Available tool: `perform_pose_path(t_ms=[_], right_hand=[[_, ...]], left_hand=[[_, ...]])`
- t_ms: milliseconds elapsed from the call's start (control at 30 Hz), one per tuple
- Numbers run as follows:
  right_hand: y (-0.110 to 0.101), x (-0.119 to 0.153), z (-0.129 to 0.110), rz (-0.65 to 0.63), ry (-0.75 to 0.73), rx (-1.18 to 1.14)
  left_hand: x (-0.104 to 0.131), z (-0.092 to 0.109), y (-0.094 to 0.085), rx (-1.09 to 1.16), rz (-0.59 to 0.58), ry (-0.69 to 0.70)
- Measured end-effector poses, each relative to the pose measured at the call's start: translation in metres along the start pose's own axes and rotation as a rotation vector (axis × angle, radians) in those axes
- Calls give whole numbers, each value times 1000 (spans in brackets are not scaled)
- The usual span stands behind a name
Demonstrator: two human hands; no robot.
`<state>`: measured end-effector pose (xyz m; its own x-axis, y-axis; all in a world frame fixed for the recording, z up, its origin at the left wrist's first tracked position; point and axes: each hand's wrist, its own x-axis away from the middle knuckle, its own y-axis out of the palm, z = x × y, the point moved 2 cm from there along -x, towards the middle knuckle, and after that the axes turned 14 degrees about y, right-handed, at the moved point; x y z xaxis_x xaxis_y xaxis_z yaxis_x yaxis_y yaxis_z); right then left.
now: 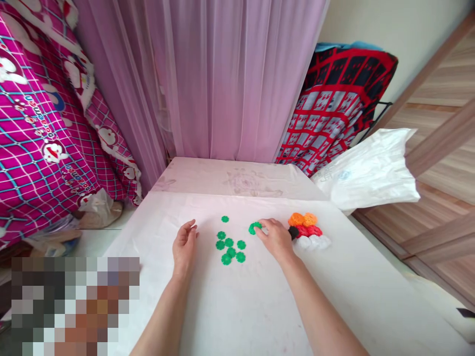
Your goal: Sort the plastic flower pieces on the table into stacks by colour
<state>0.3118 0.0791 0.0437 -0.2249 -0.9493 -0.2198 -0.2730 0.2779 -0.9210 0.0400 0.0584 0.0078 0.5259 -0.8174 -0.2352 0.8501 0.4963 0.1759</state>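
Between the thumb and fingers of my right hand [275, 238] is a green flower-shaped piece [255, 228] with a scalloped edge, at or just above the table. More than one piece may be in that grip; I cannot tell. My left hand [185, 244] is on its side at the left, fingers loosely bent and apart, holding nothing. Several loose green flower pieces [231, 252] lie between my hands, some touching or overlapping. One single green flower piece [225, 219] lies farther back. Right of my right hand are orange [296, 219], red [314, 231], black [293, 233] and white pieces [313, 242].
The pieces lie on a white-covered table [237, 306]. A white plastic bag [374, 170] is at its far right corner. Behind hangs a mauve curtain [230, 79]. Patterned cloths hang at left [40, 113] and right [334, 104]. Part of the lower left is pixelated.
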Motion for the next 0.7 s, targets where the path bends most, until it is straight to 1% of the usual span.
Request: perform_pose_path(t_ms=[167,333,400,500,700], right_hand=[[8,0,0,9,-9,-2],[20,3,13,8,33,-135],[24,7,17,7,44,-142],[27,14,18,22,37,-65],[20,19,6,24,1,91]], left_hand=[[0,-1,0,-17,-7,17],[0,-2,-1,-19,-13,23],[0,-3,-1,-16,-19,24],[0,-2,0,-9,-18,20],[-1,-2,0,-1,-3,13]])
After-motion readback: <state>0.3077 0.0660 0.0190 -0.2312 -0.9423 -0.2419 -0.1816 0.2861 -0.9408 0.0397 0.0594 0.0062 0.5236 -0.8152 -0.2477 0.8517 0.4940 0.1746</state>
